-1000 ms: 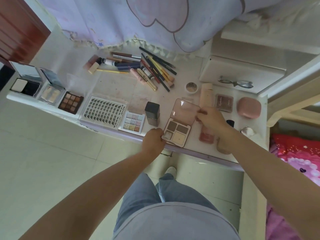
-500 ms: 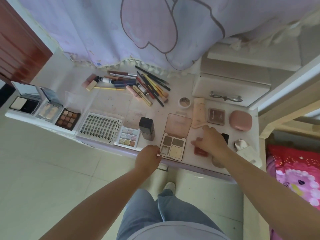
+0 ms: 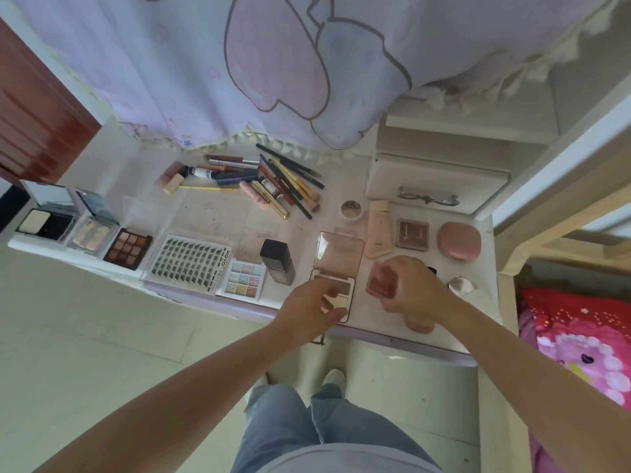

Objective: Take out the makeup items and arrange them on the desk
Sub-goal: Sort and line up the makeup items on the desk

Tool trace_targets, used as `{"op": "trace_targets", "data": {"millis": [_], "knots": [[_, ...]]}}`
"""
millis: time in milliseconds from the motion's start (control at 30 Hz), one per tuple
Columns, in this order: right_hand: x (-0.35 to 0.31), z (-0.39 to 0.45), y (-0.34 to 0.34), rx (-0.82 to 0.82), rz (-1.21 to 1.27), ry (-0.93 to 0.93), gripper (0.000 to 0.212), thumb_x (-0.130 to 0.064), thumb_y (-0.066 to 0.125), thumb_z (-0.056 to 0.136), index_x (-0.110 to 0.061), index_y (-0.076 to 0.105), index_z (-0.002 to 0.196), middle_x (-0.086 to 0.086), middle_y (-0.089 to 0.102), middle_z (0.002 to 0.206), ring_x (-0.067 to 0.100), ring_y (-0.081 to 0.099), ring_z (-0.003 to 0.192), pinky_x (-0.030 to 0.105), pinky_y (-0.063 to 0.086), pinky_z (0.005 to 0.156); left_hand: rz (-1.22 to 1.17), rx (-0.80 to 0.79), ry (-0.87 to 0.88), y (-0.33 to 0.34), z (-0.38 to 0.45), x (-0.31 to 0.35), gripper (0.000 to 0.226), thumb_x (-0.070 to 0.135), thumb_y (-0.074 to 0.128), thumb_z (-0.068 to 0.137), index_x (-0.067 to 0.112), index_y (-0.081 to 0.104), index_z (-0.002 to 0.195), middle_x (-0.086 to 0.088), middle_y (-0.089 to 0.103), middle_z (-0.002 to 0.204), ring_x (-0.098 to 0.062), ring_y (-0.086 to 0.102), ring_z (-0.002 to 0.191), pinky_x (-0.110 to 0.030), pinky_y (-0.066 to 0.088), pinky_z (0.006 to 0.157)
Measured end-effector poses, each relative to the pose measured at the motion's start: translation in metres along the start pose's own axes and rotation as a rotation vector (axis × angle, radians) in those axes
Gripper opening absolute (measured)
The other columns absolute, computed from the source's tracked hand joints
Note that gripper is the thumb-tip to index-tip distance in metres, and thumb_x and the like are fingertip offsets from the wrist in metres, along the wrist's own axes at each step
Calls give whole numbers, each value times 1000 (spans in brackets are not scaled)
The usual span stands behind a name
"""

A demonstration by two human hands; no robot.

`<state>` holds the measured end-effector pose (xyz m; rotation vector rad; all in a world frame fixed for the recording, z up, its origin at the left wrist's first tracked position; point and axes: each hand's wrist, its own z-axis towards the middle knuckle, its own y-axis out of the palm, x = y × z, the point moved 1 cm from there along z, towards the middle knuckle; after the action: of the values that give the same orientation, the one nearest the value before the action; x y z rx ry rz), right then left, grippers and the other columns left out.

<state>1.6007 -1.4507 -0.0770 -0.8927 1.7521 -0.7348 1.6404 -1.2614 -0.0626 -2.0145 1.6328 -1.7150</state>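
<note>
Two hands: right [image 3: 411, 290] grips a translucent pink blush compact [image 3: 381, 279], lid raised.

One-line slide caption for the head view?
Right hand holds pink blush compact; left hand over open contour palette on desk.

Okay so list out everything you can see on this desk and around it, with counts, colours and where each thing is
Open powder compacts: two, mirrored, far left.
Brown eyeshadow palette: one, beside them.
Lash tray: one, clear, front centre.
Pastel palette: one, right of the tray.
Dark bottle: one, upright.
Pencils and tubes: a pile, mixed colours, back.
Pink-lidded palette: one, open.
Round pot: one, cream.
Peach tube: one.
Brown compact: one, square.
Pink case: one, rounded, right.
Pink blush compact: one.
Drawer unit: one, white.
Curtain: lilac.
Left hand: over the pink-lidded palette.
Right hand: holds the blush compact.
</note>
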Motion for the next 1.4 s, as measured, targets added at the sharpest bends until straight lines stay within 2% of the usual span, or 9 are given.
{"op": "trace_targets", "data": {"millis": [200,433,567,667,733,833,1000,1133,1400], "knots": [[-33,-44,-73,94,418,-126,41,-6,74,69,-28,56,99,-22,54,96,2,57,92,7,45,83,-480,-127,36,-30,8,53,76,2,71,75,12,32,140,7,46,125,-7,49,112,-22,49,89],[-50,-75,-97,221,361,-249,45,-24,77,58,-13,69,101,-21,59,90,-14,55,86,1,42,78,-616,-197,242,-45,-4,87,50,-10,70,70,27,56,102,8,65,102,-1,66,90,-24,54,86],[-50,-97,-99,298,562,-213,42,-44,65,45,-33,68,86,-23,63,83,-9,61,83,9,50,76,-650,-151,357,-39,-19,103,50,1,71,53,23,56,96,8,66,91,0,68,81,-15,54,75],[-51,-113,-99,302,635,-197,33,-28,75,51,-42,63,78,-24,63,87,-11,62,83,8,50,77,-694,-145,382,-32,-36,107,55,12,74,45,20,56,97,7,68,88,0,68,81,-13,52,72],[-52,-123,-97,248,634,-189,33,-18,78,59,-40,63,79,-24,63,85,-14,61,78,7,50,77,-705,-143,359,-28,-48,106,52,3,70,50,19,56,97,8,71,85,0,68,79,-13,53,70],[-55,-134,-93,175,793,-170,18,-32,71,58,-34,71,76,-15,70,64,-6,61,62,7,49,61,-729,-159,306,-23,-72,98,46,-13,64,65,14,59,101,14,73,78,1,68,75,-13,53,66],[-64,-142,-68,-15,1042,-106,10,-26,72,61,-20,72,53,2,71,72,20,64,75,25,55,73,-1006,-141,123,-14,-112,64,41,-20,58,67,-1,59,104,-2,74,80,-15,71,70,-23,58,69],[-63,-142,-48,-51,1157,63,33,-31,48,86,-7,66,74,4,71,64,14,67,57,22,56,53,-1120,-77,-22,8,-132,45,34,-24,45,80,4,60,90,-3,73,75,-11,70,64,-20,58,62],[-24,-109,-25,38,966,216,25,-20,45,95,-6,61,82,6,66,74,13,52,61,19,40,55,-1203,77,-298,50,-99,30,28,-22,42,82,2,57,84,-10,64,79,-12,67,61,-18,57,58]]}}
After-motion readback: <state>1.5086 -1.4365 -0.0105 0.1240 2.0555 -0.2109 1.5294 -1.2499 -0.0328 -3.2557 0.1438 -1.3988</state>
